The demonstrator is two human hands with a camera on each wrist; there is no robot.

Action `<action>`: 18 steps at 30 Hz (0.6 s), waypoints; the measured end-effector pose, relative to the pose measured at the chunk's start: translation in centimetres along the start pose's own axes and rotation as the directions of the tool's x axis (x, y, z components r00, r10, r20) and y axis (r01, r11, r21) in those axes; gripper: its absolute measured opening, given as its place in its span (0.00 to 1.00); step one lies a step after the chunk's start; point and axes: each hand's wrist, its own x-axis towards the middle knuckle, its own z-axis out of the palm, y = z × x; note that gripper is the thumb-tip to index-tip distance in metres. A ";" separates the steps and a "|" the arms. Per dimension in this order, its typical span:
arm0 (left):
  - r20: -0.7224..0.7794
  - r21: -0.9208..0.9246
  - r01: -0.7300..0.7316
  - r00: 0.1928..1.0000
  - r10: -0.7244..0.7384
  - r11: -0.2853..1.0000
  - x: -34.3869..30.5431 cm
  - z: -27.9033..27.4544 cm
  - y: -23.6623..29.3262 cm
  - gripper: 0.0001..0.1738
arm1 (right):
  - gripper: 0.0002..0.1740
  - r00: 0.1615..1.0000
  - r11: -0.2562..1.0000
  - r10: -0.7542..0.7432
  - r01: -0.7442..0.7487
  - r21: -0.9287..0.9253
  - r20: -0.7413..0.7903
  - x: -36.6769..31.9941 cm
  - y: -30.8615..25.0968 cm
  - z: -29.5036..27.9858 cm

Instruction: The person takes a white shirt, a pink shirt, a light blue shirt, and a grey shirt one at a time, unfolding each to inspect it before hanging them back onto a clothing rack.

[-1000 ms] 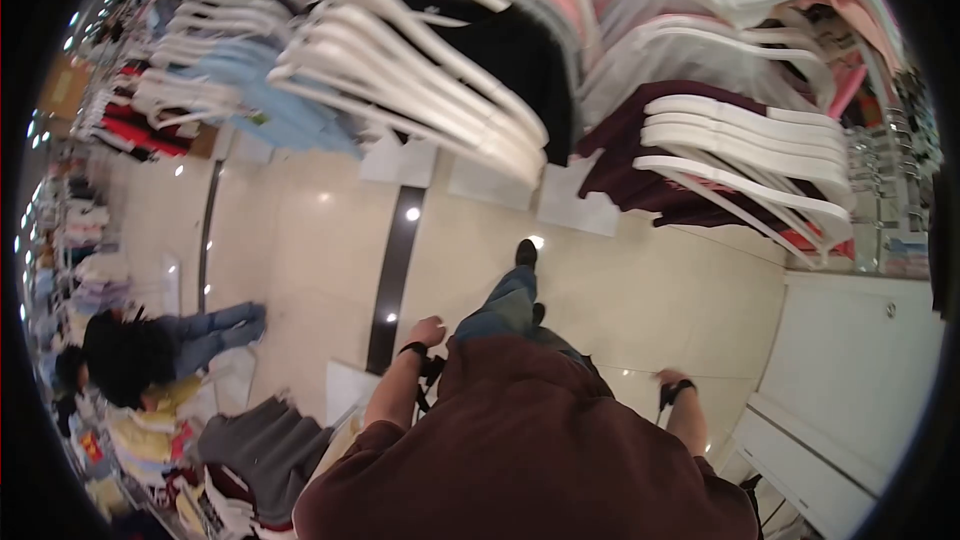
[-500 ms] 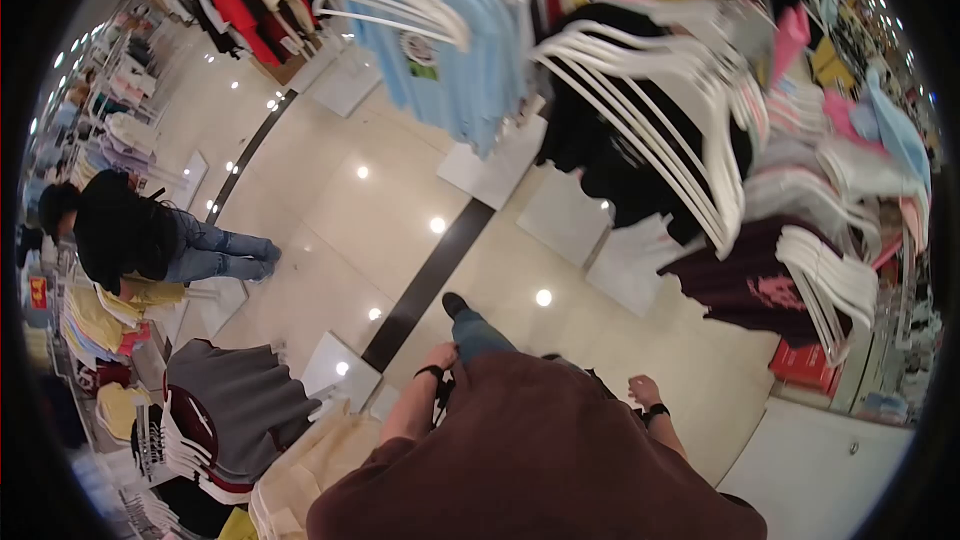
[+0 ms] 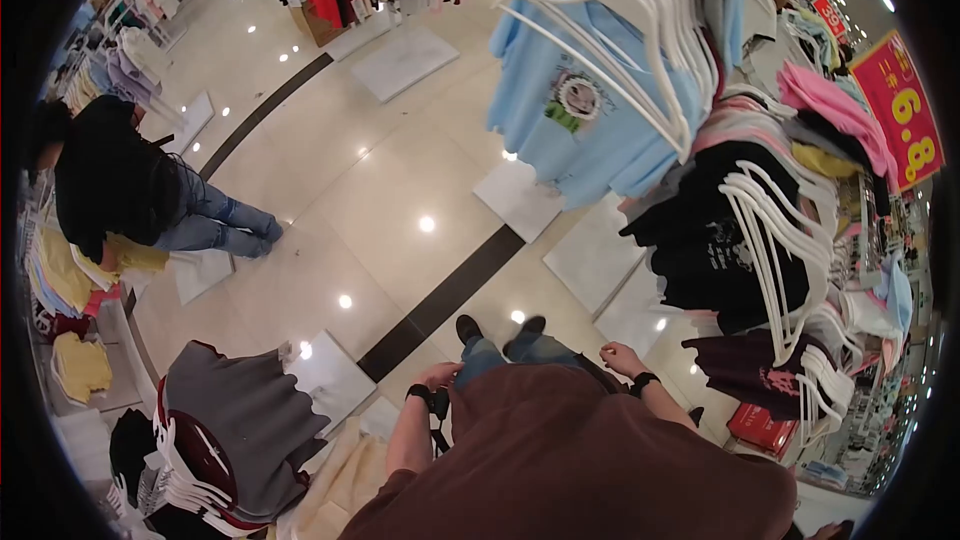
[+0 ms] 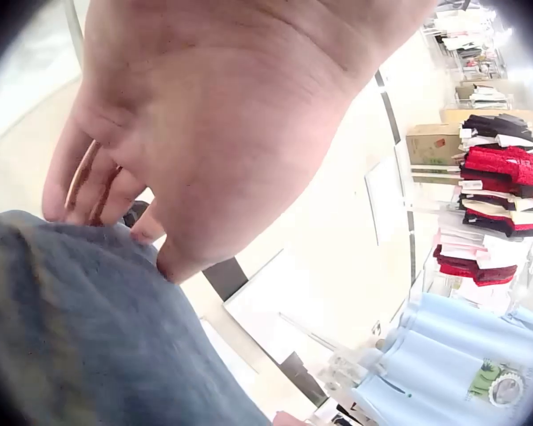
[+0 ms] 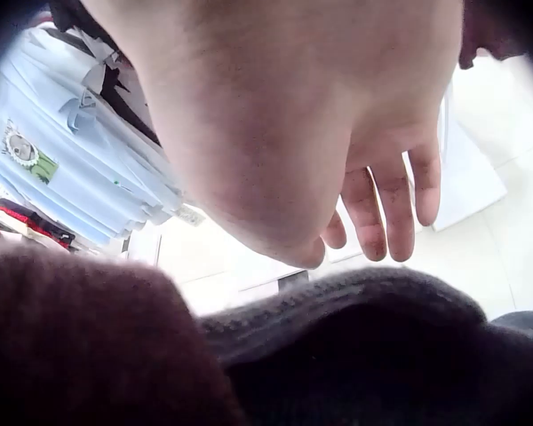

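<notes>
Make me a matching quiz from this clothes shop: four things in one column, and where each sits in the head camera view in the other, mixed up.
Column one:
1 light blue printed T-shirts
2 grey sweatshirts
3 red sale sign with yellow digits
4 left hand

Column two:
A far right edge
B bottom left
C lower middle, by the wearer's blue jeans
D top middle, hanging

Pairs: 1-D, 2-B, 3-A, 4-C.

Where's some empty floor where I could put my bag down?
The shiny cream floor is bare between the black floor stripe and the person in a black top. It is crowded on the right by the black shirts on white hangers, and lower left by the grey sweatshirts.
</notes>
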 end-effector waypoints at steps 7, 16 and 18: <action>0.113 -0.206 0.170 0.982 -0.149 0.964 -3.8 -2.8 2.8 0.51 | 0.24 0.983 0.993 0.064 -0.080 0.091 0.170 6.1 -6.1 -0.3; 0.188 -0.369 0.205 0.972 -0.143 0.906 -1.9 -11.4 7.3 0.47 | 0.25 0.969 0.940 0.032 0.054 -0.337 0.244 15.8 -13.3 -0.8; 0.098 -0.333 0.278 0.960 -0.261 0.901 -2.5 -13.3 10.3 0.43 | 0.26 0.965 0.976 0.099 -0.047 -0.210 0.243 16.9 -15.7 -1.7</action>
